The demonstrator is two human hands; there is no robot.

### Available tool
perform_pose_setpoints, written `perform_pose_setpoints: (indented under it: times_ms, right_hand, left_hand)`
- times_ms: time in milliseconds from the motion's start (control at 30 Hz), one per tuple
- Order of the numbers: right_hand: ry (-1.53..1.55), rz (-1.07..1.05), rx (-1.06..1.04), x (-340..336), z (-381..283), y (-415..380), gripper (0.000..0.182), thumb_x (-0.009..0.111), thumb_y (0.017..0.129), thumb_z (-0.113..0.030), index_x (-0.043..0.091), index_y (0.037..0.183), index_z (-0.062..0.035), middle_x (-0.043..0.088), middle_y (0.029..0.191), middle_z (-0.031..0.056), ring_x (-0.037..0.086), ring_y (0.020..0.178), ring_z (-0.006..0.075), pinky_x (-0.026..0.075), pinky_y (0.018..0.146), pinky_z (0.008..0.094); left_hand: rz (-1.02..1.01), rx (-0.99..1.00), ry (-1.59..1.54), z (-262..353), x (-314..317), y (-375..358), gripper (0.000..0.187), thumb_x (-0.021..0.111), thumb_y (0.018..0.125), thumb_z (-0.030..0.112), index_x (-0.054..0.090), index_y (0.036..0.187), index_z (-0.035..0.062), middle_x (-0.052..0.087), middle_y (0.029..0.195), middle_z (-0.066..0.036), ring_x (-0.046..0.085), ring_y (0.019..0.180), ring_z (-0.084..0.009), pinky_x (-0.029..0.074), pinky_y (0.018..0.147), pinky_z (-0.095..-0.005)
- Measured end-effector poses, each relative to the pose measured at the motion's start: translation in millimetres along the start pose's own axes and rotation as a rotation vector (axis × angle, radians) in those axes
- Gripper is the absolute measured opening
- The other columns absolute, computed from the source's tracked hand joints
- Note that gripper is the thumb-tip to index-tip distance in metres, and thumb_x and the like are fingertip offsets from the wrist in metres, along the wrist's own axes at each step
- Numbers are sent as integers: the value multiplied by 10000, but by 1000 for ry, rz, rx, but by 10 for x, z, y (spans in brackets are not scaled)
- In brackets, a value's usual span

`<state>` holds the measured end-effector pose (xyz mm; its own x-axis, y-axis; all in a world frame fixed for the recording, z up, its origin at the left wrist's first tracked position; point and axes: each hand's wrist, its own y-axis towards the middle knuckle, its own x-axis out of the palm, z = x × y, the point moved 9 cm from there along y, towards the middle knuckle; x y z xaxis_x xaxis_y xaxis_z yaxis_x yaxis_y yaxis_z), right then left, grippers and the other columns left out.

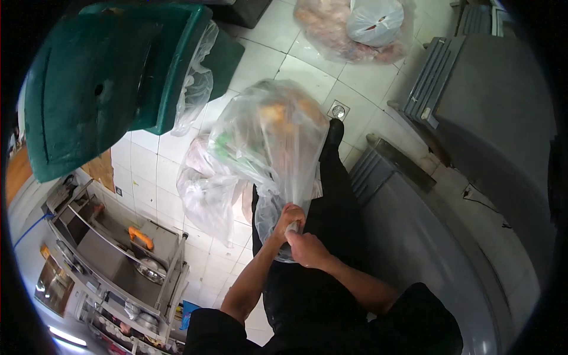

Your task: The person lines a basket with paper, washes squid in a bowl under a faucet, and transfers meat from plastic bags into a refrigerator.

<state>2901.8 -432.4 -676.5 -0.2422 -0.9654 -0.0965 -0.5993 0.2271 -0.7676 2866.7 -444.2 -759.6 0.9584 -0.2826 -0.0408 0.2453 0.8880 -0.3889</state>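
Clear plastic bag (278, 130), full, neck bunched; from here I see left hand (291, 219) and right hand (309, 249), fingers curled round it. Green bin (89, 89) nearby.

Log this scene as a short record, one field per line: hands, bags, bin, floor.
Left hand: closed around the gathered neck of a clear bag
Right hand: gripping the same neck, nearer the body
Bag contents: orange-yellow and green shapes, too blurred to identify
Other bags: one pale bag beside it; a white bag farther off
Green bin: clear liner over its edge
Floor: white tiles, round drain
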Motion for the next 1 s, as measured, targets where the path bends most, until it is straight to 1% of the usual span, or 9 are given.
perform_pose_setpoints:
  times_ms: [100, 167, 333, 433, 633, 800, 833, 933, 1000]
  right_hand:
    - [-52, 72, 47, -133, 32, 2, 93, 482, 816, -105, 488, 889, -48, 594, 710, 251, 586, 718, 470, 452, 626, 567]
    - [-11, 175, 73, -366, 155, 23, 84, 468, 826, -102, 485, 886, -45, 589, 726, 263, 585, 743, 463, 449, 630, 567]
    - [99, 551, 92, -1535, 354, -14, 45, 460, 831, -35, 454, 873, -21, 541, 755, 261, 528, 815, 473, 421, 623, 513]
    - [167, 630, -14, -1833, 476, 71, 79, 437, 822, -21, 457, 898, -23, 523, 754, 258, 539, 806, 468, 443, 633, 442]
    - [10, 742, 199, -2556, 818, 111, 525, 651, 774, -278, 446, 1199, -47, 619, 965, 228, 609, 898, 383, 480, 724, 431]
    - [122, 368, 424, -2009, 1808, 971, 879, 740, 716, -431, 318, 1362, -10, 559, 1182, 218, 561, 1080, 324, 462, 874, 402]
    - [403, 149, 611, -1650, 1732, 1056, 905, 749, 708, -438, 309, 1372, -8, 546, 1208, 205, 556, 1093, 290, 457, 891, 388]
    - [662, -45, 354, -902, 1196, 1394, 1052, 751, 672, -484, 191, 1395, 36, 474, 1278, 245, 493, 1157, 344, 435, 920, 456]
    - [598, 1, 350, -546, 1148, 1601, 1152, 752, 648, -514, 111, 1410, 66, 425, 1324, 272, 450, 1199, 381, 421, 939, 502]
  left_hand:
    - [248, 107, -81, 313, -202, 12, 277, 650, 608, 293, 594, 827, 133, 609, 996, -78, 530, 1055, -278, 279, 1001, -469]
    - [256, 7, 435, 273, -303, 55, 616, 691, 637, 271, 515, 1218, 167, 464, 1302, -148, 369, 1261, -342, 260, 1014, -554]
    - [542, -892, 784, -425, -1150, 46, 861, 718, 715, 243, 237, 1426, 171, 415, 1321, -215, 389, 1205, -373, 405, 871, -540]
    - [572, -1350, -644, -1209, -590, -186, 711, 708, 704, 199, 339, 1302, 86, 527, 1147, -190, 534, 949, -331, 476, 709, -460]
    - [360, -1005, -192, -1646, -549, -396, 307, 637, 696, 196, 495, 950, 98, 562, 886, -156, 546, 774, -314, 463, 640, -447]
    - [58, 50, 898, -866, -358, -821, 103, 578, 689, 194, 625, 656, 108, 591, 668, -127, 556, 628, -300, 452, 583, -436]
    - [7, -62, 857, -675, -240, -674, 113, 570, 698, 182, 625, 663, 89, 598, 666, -142, 566, 615, -321, 465, 596, -451]
    - [-180, -620, 675, -272, 18, -233, 140, 549, 731, 159, 614, 697, 39, 624, 722, -184, 617, 673, -376, 500, 641, -479]
    - [-187, -572, 657, -37, 89, -102, 142, 543, 741, 152, 613, 707, 34, 628, 739, -194, 624, 700, -388, 507, 653, -481]
